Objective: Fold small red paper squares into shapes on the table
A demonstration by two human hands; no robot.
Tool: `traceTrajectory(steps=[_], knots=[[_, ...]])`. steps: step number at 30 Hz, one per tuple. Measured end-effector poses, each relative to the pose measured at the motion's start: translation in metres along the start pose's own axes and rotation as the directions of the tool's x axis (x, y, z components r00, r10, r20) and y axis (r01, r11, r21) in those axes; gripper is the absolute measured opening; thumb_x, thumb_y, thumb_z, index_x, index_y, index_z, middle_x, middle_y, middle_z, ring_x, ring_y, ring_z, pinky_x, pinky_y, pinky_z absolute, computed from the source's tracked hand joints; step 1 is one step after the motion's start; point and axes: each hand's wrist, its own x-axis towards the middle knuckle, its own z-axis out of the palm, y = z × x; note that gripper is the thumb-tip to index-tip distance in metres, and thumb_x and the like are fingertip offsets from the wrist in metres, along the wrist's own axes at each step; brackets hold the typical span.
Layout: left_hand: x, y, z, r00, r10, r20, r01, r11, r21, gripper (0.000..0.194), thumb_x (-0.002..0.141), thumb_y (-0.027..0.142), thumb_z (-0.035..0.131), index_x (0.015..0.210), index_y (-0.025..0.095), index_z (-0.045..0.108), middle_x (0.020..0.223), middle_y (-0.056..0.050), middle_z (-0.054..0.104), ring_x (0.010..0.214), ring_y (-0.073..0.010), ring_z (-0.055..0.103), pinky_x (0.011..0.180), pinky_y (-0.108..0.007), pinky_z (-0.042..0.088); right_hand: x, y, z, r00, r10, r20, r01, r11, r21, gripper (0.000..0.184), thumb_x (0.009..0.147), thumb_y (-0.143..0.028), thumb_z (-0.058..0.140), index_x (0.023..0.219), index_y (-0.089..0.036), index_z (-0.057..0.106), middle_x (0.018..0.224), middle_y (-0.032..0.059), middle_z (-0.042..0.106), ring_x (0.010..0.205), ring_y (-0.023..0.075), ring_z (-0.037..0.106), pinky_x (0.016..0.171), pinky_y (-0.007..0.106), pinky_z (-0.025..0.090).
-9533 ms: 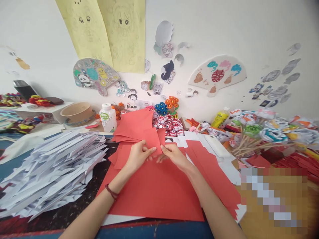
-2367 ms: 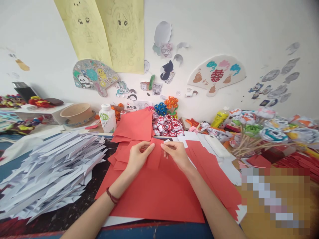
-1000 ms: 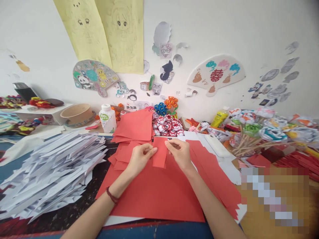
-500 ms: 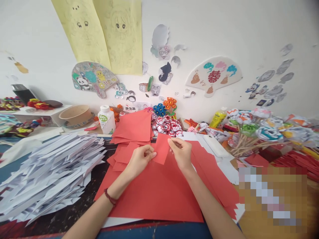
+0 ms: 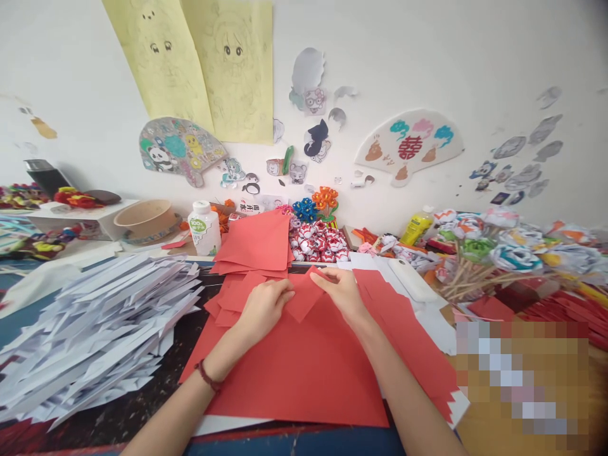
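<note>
A small piece of red paper [image 5: 305, 300] is held between my two hands, above a large red sheet [image 5: 304, 373]. My left hand [image 5: 266, 305] pinches its left edge. At its upper right, my right hand [image 5: 341, 290] grips a corner between thumb and fingers. Beside my left hand lie smaller red pieces [image 5: 232, 296]. Behind them rests a stack of red squares [image 5: 254, 242]. More red sheets [image 5: 408, 335] stick out under my right forearm.
On the left is a big heap of folded white paper strips [image 5: 104, 323]. A white bottle [image 5: 204, 229], red-and-white paper balls [image 5: 319, 242] and a yellow bottle [image 5: 418, 227] line the wall. Paper flowers on sticks [image 5: 479, 248] lie at the right.
The small red paper has turned from upright to a slanted, diamond-like position. My right hand has shifted slightly left and down with its corner; my left hand has moved slightly.
</note>
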Motion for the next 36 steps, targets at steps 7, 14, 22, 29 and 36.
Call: traceTrajectory(steps=[7, 14, 22, 29, 36], knots=[[0.001, 0.008, 0.003, 0.999, -0.050, 0.001, 0.049, 0.963, -0.267, 0.028, 0.091, 0.036, 0.043, 0.076, 0.018, 0.059, 0.069, 0.000, 0.060, 0.063, -0.0138, 0.050, 0.058, -0.023, 0.034, -0.006, -0.004, 0.006, 0.987, -0.032, 0.157, 0.055, 0.988, -0.147, 0.021, 0.074, -0.037, 0.067, 0.069, -0.016, 0.070, 0.070, 0.0010, 0.067, 0.069, 0.0175, 0.059, 0.060, 0.025, 0.045], [-0.001, 0.016, 0.002, 0.999, -0.047, 0.024, 0.052, 0.944, -0.326, 0.022, 0.087, 0.029, 0.046, 0.070, 0.017, 0.052, 0.064, 0.002, 0.053, 0.060, -0.0114, 0.045, 0.056, -0.021, 0.031, -0.006, -0.005, 0.007, 0.981, -0.072, 0.178, 0.100, 0.983, -0.154, 0.022, 0.079, -0.037, 0.063, 0.073, -0.017, 0.069, 0.074, 0.0018, 0.067, 0.074, 0.0173, 0.060, 0.068, 0.027, 0.046], [0.003, 0.014, 0.008, 0.994, -0.111, 0.006, 0.102, 0.886, -0.451, 0.017, 0.082, 0.025, 0.045, 0.066, 0.018, 0.047, 0.064, 0.003, 0.048, 0.062, -0.0115, 0.043, 0.059, -0.021, 0.033, -0.007, -0.007, 0.009, 0.985, -0.173, -0.008, 0.170, 0.975, -0.145, 0.023, 0.080, -0.040, 0.064, 0.074, -0.018, 0.068, 0.078, 0.0044, 0.069, 0.076, 0.0197, 0.062, 0.073, 0.029, 0.048], [0.004, 0.003, 0.002, 0.983, -0.178, -0.043, 0.156, 0.936, -0.315, 0.015, 0.080, 0.024, 0.044, 0.067, 0.018, 0.050, 0.064, 0.003, 0.051, 0.061, -0.0118, 0.044, 0.058, -0.022, 0.032, 0.013, -0.001, -0.031, 0.890, -0.142, -0.432, 0.195, 0.978, 0.080, 0.024, 0.073, -0.040, 0.072, 0.071, -0.017, 0.064, 0.070, 0.0003, 0.062, 0.067, 0.0155, 0.056, 0.066, 0.027, 0.044], [0.006, 0.000, 0.006, 0.978, -0.189, -0.094, 0.141, 0.917, -0.374, 0.027, 0.087, 0.043, 0.049, 0.083, 0.018, 0.061, 0.083, -0.002, 0.067, 0.072, -0.0146, 0.056, 0.066, -0.023, 0.039, 0.004, -0.004, -0.003, 0.971, -0.108, -0.213, 0.147, 0.973, 0.179, 0.025, 0.075, -0.036, 0.072, 0.064, -0.018, 0.058, 0.063, -0.0032, 0.051, 0.062, 0.0113, 0.047, 0.061, 0.023, 0.037]])
